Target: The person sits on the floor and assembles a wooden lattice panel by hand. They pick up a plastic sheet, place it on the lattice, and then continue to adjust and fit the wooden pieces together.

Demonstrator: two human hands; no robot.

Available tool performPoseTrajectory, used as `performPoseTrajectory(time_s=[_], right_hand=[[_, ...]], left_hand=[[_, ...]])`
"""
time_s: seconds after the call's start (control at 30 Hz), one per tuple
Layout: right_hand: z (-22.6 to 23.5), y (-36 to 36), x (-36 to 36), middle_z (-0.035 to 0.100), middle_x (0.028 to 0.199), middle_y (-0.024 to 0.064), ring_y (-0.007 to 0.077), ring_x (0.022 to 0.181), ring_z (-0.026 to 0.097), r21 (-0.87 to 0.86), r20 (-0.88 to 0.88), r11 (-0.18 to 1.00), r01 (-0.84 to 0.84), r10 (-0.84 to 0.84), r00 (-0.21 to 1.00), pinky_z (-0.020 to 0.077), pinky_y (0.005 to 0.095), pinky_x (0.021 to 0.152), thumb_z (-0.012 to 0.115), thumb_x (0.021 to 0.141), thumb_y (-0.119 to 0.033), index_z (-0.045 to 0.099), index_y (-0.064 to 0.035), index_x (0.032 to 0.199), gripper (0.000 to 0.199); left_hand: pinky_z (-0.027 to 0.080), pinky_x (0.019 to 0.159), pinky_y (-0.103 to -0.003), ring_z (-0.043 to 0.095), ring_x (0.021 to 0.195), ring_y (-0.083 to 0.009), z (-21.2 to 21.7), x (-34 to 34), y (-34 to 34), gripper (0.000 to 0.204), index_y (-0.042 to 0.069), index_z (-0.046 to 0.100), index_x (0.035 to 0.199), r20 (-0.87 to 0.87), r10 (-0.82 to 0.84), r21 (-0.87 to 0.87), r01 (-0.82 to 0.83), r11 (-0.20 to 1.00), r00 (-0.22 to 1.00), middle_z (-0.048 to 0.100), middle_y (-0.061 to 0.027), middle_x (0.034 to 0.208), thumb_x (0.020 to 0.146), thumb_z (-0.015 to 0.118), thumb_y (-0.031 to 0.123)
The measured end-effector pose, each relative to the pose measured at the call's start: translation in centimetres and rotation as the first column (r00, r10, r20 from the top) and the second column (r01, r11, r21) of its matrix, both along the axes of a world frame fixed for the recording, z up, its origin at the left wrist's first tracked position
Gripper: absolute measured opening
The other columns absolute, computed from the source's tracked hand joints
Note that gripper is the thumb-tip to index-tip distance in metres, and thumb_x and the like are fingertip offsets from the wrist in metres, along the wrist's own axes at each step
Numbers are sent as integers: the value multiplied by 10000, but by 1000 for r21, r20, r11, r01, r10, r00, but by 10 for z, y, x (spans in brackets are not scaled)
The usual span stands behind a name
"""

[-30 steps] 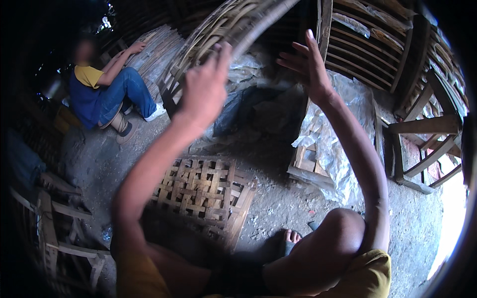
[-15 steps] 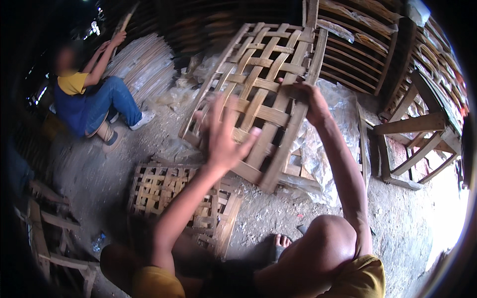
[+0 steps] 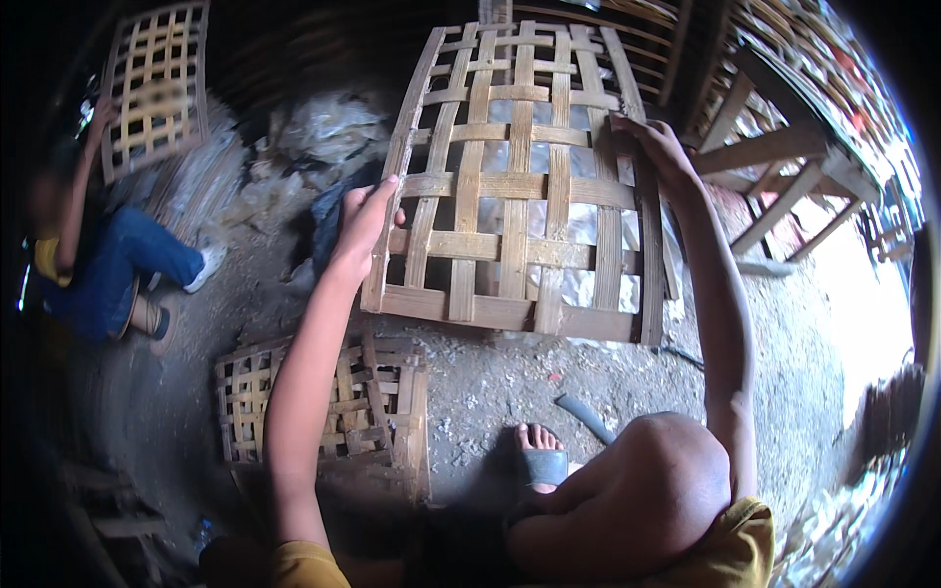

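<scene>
A woven slat panel in a wooden frame is held up in front of me, tilted, its slats crossing with open gaps between them. My left hand grips the frame's left edge, thumb on the near face and the other fingers mostly hidden behind. On the opposite side my right hand is closed round the right edge, higher up than the left. Through the gaps I see clear plastic sheeting behind. Below my left forearm, more woven slat panels lie low on the ground, partly covered by the arm.
At the far left a seated person holds up another lattice panel. Crumpled plastic and stacked flat pieces lie beyond. A wooden stand is on the right. A dark curved strip lies beside my sandalled foot.
My blurred, spread left hand has closed on the panel's left edge. The panel has turned more squarely toward me. The person at left has raised a lattice panel that now shows its face.
</scene>
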State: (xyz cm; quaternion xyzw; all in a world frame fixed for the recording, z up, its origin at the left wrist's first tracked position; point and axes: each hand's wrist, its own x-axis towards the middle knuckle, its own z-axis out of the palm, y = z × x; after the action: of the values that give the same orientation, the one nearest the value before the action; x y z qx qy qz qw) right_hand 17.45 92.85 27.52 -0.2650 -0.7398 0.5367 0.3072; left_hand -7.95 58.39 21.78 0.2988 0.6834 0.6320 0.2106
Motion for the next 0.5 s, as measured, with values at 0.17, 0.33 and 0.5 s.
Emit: performPoseTrajectory(time_s=[0.17, 0.33, 0.5], right_hand=[[-46, 20, 40, 735, 819, 74, 148, 694, 664, -48, 185, 979, 199, -187, 965, 493, 294, 633, 717, 916, -348, 758, 6, 954, 359], [-80, 63, 52, 720, 808, 59, 136, 691, 654, -25, 167, 957, 288, -280, 945, 499, 291, 638, 729, 891, -376, 757, 0, 979, 388], [-94, 103, 33, 743, 887, 85, 143, 730, 675, 190, 311, 935, 298, -346, 885, 508, 290, 668, 739, 874, -432, 731, 36, 1011, 487]], left_hand=[[424, 725, -277, 547, 732, -83, -11, 23, 44, 347, 45, 701, 895, 14, -132, -63, 133, 989, 991, 616, 6, 748, 1006, 644, 369], [457, 713, -295, 558, 725, -92, -18, 29, 83, 323, 42, 698, 902, 59, -129, -148, 137, 980, 990, 627, -3, 761, 1009, 630, 338], [465, 748, -332, 595, 713, -130, -22, 24, 106, 335, -1, 708, 870, 129, -78, -185, 101, 978, 989, 667, -49, 750, 986, 632, 304]])
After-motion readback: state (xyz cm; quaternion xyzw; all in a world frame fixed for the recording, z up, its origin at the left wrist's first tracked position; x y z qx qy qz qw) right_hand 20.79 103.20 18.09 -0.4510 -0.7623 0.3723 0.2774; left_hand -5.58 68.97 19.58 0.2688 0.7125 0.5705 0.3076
